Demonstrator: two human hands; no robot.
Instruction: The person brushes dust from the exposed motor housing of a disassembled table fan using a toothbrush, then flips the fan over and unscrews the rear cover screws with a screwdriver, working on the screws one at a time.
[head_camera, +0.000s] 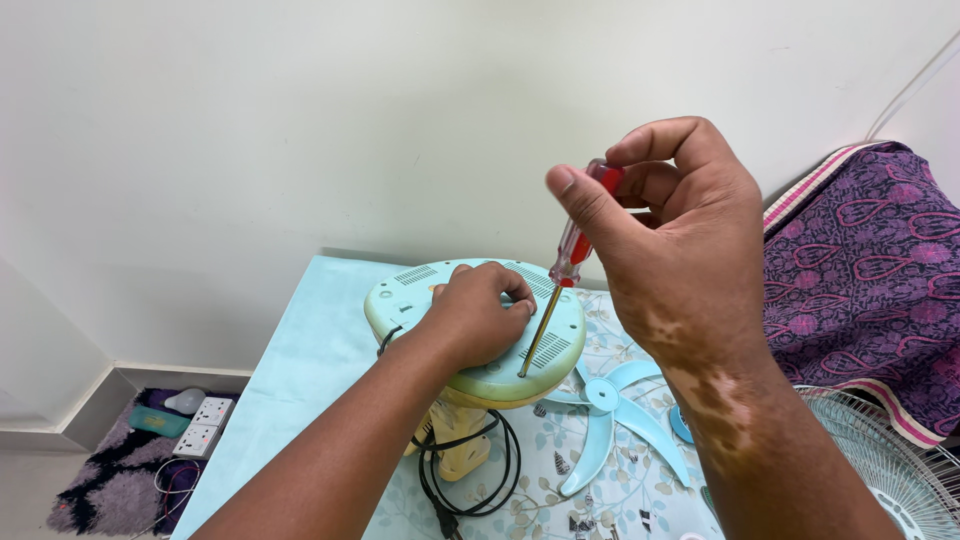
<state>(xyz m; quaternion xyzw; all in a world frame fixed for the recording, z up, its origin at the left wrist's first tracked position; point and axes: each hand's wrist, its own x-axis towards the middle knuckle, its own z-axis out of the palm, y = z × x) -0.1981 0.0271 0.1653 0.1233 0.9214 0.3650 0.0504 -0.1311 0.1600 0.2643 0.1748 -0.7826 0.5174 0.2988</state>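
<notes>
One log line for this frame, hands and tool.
left hand: steadies fan base | right hand: holds screwdriver, tip on base | fan blade: detached, on table

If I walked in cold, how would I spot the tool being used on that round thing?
Start at the pale blue table and find the round, pale green plastic fan base steadied by the left hand. The right hand above it holds a slim screwdriver, its metal tip on the base. Its clear handle with red inside sets it apart.
</notes>
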